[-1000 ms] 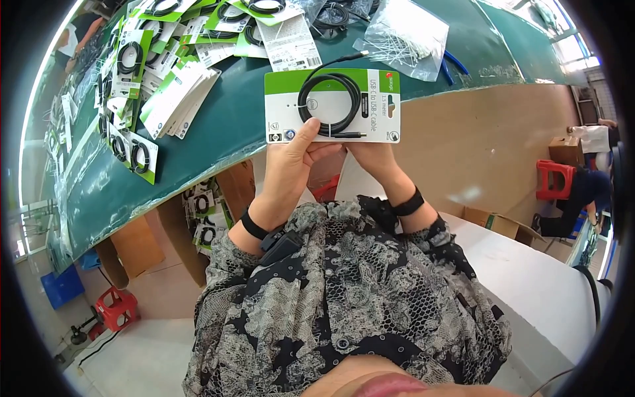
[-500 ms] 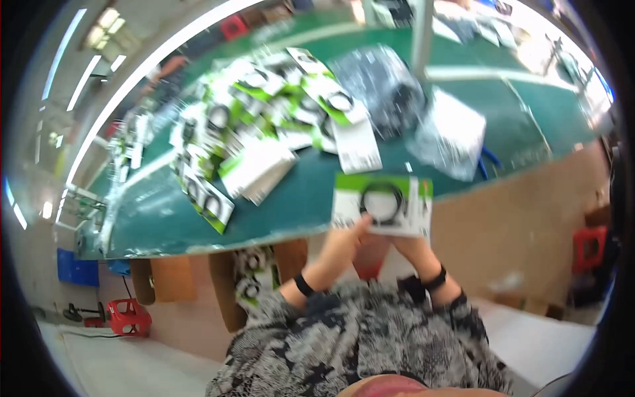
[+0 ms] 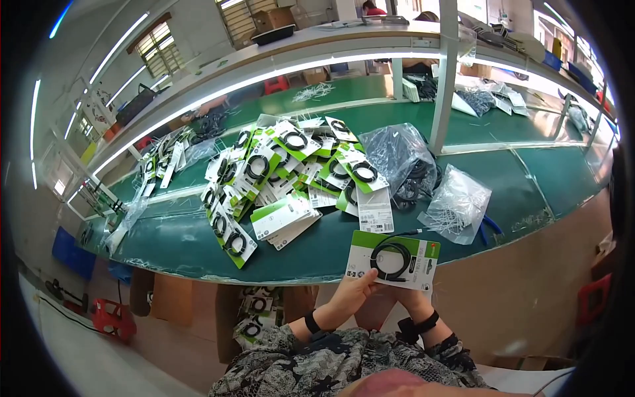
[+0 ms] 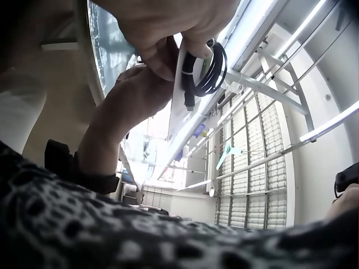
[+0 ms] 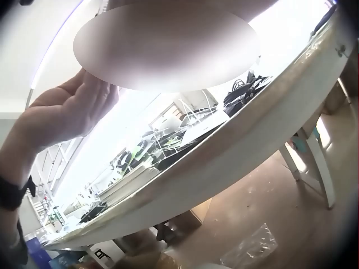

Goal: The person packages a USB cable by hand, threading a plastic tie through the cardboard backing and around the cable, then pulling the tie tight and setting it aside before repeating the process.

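In the head view, a white-and-green retail card (image 3: pixel 360 256) is held up at the front edge of the table. A coiled black USB-C cable (image 3: pixel 406 263) lies against its printed face, one plug sticking out past the top edge. My left hand (image 3: pixel 352 294) grips the card's lower left, thumb on the front over the coil. My right hand (image 3: pixel 415 301) is at the lower right edge, its fingers hidden behind the card. The left wrist view shows the left thumb (image 4: pixel 197 49) pressing beside the coil; the right wrist view is largely blocked by a blurred oval.
Many carded cables (image 3: pixel 291 159) are heaped on the green table (image 3: pixel 311 258). A stack of flat cards (image 3: pixel 284 218) lies in front. Right of the heap are a bag of black cables (image 3: pixel 400 159) and a bag of white ties (image 3: pixel 456 205). Below stands a box of carded cables (image 3: pixel 228 317).
The head view has tilted up, bringing the shelf and far side of the table into sight. Both hands stay at the card, which now appears lower and further right in the view.
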`<state>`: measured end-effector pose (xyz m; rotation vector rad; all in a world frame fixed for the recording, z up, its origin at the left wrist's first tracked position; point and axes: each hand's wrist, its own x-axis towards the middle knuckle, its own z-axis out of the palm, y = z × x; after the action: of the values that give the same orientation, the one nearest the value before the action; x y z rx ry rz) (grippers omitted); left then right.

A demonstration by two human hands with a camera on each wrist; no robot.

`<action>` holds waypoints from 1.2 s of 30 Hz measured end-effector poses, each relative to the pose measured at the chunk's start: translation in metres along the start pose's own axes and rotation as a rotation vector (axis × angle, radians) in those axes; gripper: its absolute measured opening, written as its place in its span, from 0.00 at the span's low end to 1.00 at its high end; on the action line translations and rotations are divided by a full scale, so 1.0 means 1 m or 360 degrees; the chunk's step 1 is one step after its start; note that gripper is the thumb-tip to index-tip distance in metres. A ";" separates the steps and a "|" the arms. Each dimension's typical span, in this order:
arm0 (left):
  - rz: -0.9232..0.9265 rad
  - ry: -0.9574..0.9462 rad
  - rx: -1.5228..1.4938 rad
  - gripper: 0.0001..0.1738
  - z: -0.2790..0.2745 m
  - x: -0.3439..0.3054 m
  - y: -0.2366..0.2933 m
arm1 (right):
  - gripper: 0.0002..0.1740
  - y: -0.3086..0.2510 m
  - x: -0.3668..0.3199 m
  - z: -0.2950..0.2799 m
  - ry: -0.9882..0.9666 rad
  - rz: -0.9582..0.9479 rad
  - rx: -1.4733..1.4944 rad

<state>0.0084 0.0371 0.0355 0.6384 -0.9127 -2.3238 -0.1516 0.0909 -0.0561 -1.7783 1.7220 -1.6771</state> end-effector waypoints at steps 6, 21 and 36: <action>-0.0023 -0.0094 -0.0187 0.19 -0.004 0.013 -0.006 | 0.29 -0.010 0.022 -0.006 0.0001 -0.0258 -0.0535; 0.0486 0.0149 -0.0094 0.18 -0.010 0.042 0.012 | 0.17 -0.079 0.070 -0.064 0.0239 -0.0376 -0.0552; 0.0455 0.0122 0.0015 0.12 -0.004 0.038 0.002 | 0.14 -0.078 0.073 -0.034 0.0029 -0.0594 -0.0910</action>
<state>-0.0162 0.0095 0.0256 0.5567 -0.9159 -2.0293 -0.1510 0.0799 0.0555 -2.4647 2.1386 -1.3957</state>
